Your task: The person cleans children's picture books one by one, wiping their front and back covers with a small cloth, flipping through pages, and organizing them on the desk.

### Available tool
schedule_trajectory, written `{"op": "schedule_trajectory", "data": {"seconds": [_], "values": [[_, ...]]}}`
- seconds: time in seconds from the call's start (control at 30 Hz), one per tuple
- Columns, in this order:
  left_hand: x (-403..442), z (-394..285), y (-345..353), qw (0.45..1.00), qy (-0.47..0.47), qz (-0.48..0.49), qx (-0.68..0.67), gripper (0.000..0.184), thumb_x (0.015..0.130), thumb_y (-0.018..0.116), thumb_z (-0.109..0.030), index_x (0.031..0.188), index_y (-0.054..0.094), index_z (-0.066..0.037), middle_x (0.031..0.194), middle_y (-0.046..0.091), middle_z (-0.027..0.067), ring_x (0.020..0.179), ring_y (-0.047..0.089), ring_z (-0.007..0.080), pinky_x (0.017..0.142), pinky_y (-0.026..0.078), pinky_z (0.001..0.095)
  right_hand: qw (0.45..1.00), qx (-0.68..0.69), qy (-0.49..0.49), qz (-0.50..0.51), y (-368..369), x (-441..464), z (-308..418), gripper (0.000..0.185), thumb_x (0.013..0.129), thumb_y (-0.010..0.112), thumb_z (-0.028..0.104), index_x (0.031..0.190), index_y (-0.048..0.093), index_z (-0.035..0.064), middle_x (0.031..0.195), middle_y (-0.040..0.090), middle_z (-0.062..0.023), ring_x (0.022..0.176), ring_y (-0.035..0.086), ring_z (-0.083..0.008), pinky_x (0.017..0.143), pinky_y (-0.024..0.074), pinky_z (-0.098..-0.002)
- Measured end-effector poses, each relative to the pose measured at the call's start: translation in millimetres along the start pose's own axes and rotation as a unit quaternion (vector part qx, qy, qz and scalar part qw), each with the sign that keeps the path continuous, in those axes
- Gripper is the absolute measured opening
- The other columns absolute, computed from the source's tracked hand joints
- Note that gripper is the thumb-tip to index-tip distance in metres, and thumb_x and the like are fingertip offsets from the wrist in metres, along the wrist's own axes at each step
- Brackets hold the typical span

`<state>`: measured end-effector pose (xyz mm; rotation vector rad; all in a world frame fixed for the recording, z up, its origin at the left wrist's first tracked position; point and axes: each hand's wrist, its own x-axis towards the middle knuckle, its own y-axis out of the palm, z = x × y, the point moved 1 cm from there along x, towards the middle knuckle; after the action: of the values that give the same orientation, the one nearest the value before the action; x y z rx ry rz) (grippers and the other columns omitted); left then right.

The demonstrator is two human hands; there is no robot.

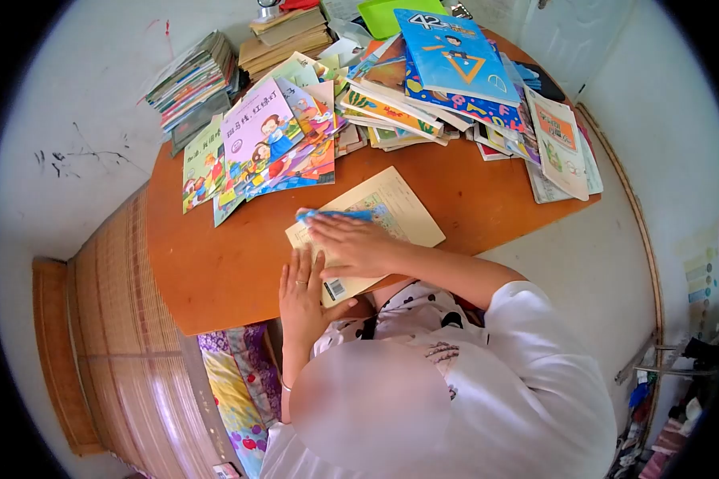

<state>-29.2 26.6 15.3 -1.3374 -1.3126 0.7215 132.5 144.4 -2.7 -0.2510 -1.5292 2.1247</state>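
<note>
A cream-coloured book (411, 199) with a small coloured picture and a barcode lies at an angle near the table's front edge. My right hand (351, 246) lies across it, fingers pressed down on a blue cloth (359, 215). Most of the cloth is hidden beneath that hand, with blue showing along the fingertips. My left hand (302, 295), a ring on one finger, rests with its fingers stretched out on the book's near-left edge. Fingertips of the left hand come close to the right hand.
Picture books (256, 136) fan out at the table's (216, 263) back left. A blue book (455, 60) tops a loose pile at the back right. Thin booklets (559, 144) overhang the right edge. Upright stacks (192, 80) stand by the wall, near a green tray (391, 16).
</note>
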Motion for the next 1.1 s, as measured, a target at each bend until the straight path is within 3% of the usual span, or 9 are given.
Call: {"op": "schedule_trajectory", "data": {"seconds": [0.07, 0.2, 0.27, 0.43, 0.53, 0.67, 0.77, 0.93, 1.1], "values": [[-0.2, 3.2, -2.0, 0.999, -0.035, 0.016, 0.001, 0.095, 0.070, 0.072, -0.064, 0.146, 0.048, -0.013, 0.156, 0.030, 0.0244, 0.144, 0.030, 0.0421, 0.115, 0.027, 0.0521, 0.998, -0.008, 0.063, 0.005, -11.8, -16.2, -17.8, 0.085, 0.098, 0.039, 0.060, 0.152, 0.025, -0.0045, 0.160, 0.021, -0.0212, 0.150, 0.018, -0.0304, 0.123, 0.0148, -0.0402], [1.4, 5.4, -1.4, 0.999, -0.034, 0.014, 0.000, 0.095, 0.070, 0.071, -0.067, 0.146, 0.047, -0.014, 0.156, 0.030, 0.0242, 0.144, 0.030, 0.0419, 0.116, 0.026, 0.0518, 0.976, -0.054, 0.206, -0.046, -29.2, -46.7, -74.6, 0.083, 0.098, 0.043, 0.058, 0.153, 0.025, -0.0016, 0.160, 0.022, -0.0193, 0.150, 0.019, -0.0291, 0.122, 0.0158, -0.0408], [4.1, 5.6, 0.4, 1.000, -0.014, 0.010, 0.011, 0.095, 0.071, 0.069, -0.068, 0.147, 0.047, -0.015, 0.156, 0.030, 0.0237, 0.144, 0.029, 0.0419, 0.116, 0.025, 0.0519, 0.979, -0.036, 0.173, -0.097, -27.2, -43.6, -81.3, 0.088, 0.095, 0.043, 0.063, 0.152, 0.026, -0.0024, 0.160, 0.025, -0.0198, 0.149, 0.022, -0.0307, 0.122, 0.0158, -0.0399], [2.4, 10.6, 4.6, 1.000, -0.017, 0.000, 0.008, 0.093, 0.073, 0.066, -0.071, 0.146, 0.048, -0.017, 0.157, 0.030, 0.0230, 0.144, 0.028, 0.0421, 0.116, 0.024, 0.0521, 0.997, -0.047, 0.055, -0.033, -3.2, 17.0, -22.8, 0.085, 0.098, 0.039, 0.061, 0.152, 0.026, -0.0018, 0.160, 0.025, -0.0191, 0.149, 0.022, -0.0287, 0.123, 0.0152, -0.0385], [2.3, 12.4, 12.4, 0.999, -0.001, -0.036, 0.020, 0.111, 0.075, 0.062, -0.073, 0.151, 0.030, 0.001, 0.157, 0.030, 0.0225, 0.146, 0.025, 0.0421, 0.118, 0.022, 0.0500, 0.998, 0.043, -0.031, -0.029, 3.8, 39.6, -2.0, 0.080, 0.099, 0.041, 0.057, 0.154, 0.024, 0.0012, 0.161, 0.024, -0.0155, 0.149, 0.021, -0.0251, 0.123, 0.0166, -0.0395], [-2.1, 7.6, 10.5, 0.992, -0.069, -0.105, 0.005, 0.129, 0.067, 0.065, -0.076, 0.150, 0.017, 0.010, 0.157, 0.027, 0.0222, 0.145, 0.029, 0.0395, 0.118, 0.024, 0.0488, 0.991, 0.087, -0.101, 0.003, 11.6, 26.9, 9.9, 0.080, 0.099, 0.041, 0.058, 0.153, 0.027, 0.0011, 0.158, 0.029, -0.0174, 0.147, 0.027, -0.0278, 0.121, 0.0202, -0.0414], [-1.5, 15.0, 18.8, 0.987, -0.070, -0.135, -0.060, 0.130, 0.062, 0.072, -0.072, 0.150, 0.019, 0.008, 0.158, 0.027, 0.0220, 0.145, 0.029, 0.0379, 0.118, 0.025, 0.0494, 0.980, 0.139, -0.135, 0.035, 4.6, -4.1, 33.2, 0.080, 0.098, 0.042, 0.058, 0.149, 0.033, -0.0030, 0.153, 0.036, -0.0214, 0.143, 0.034, -0.0312, 0.120, 0.0227, -0.0429], [-0.5, 9.5, 4.0, 0.996, -0.043, -0.043, -0.060, 0.090, 0.069, 0.078, -0.037, 0.146, 0.043, -0.009, 0.151, 0.045, 0.0085, 0.141, 0.041, 0.0249, 0.117, 0.028, 0.0485, 0.979, 0.137, -0.150, 0.019, 0.1, -39.9, 45.8, 0.065, 0.100, 0.047, 0.046, 0.144, 0.042, -0.0022, 0.146, 0.046, -0.0203, 0.139, 0.041, -0.0324, 0.117, 0.0284, -0.0439], [-1.5, 19.5, 13.9, 0.999, -0.014, -0.037, -0.001, 0.093, 0.065, 0.080, -0.036, 0.146, 0.043, -0.008, 0.151, 0.045, 0.0107, 0.142, 0.039, 0.0282, 0.118, 0.026, 0.0478, 0.976, 0.132, -0.172, 0.003, 3.3, -56.7, 54.3, 0.052, 0.100, 0.050, 0.038, 0.137, 0.051, 0.0014, 0.142, 0.053, -0.0155, 0.134, 0.048, -0.0289, 0.114, 0.0345, -0.0424]]}}
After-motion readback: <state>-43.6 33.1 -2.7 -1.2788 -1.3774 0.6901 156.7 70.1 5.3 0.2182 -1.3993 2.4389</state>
